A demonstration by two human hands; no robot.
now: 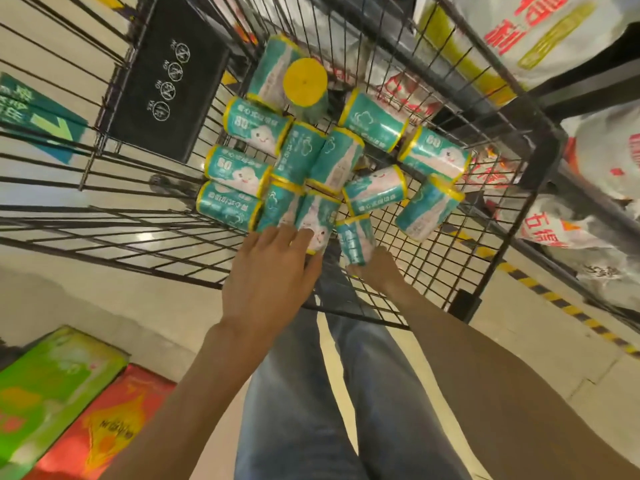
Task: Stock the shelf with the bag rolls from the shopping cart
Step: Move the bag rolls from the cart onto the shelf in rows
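Left hand (268, 268) reaches w/ fingers spread, touching a roll; right hand (375, 268) grips another. Bag rolls (304, 161) heaped in cart (485, 216): prob. light, slick-wrapped; grab round middle.

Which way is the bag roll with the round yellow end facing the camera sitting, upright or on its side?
Upright. The roll shows its full round yellow end to the camera, while the rolls around it in the shopping cart lie on their sides.

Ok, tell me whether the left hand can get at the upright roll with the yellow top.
Probably yes: the left hand is already inside the cart, and the upright roll stands exposed at the far end, though beyond the lying rolls.
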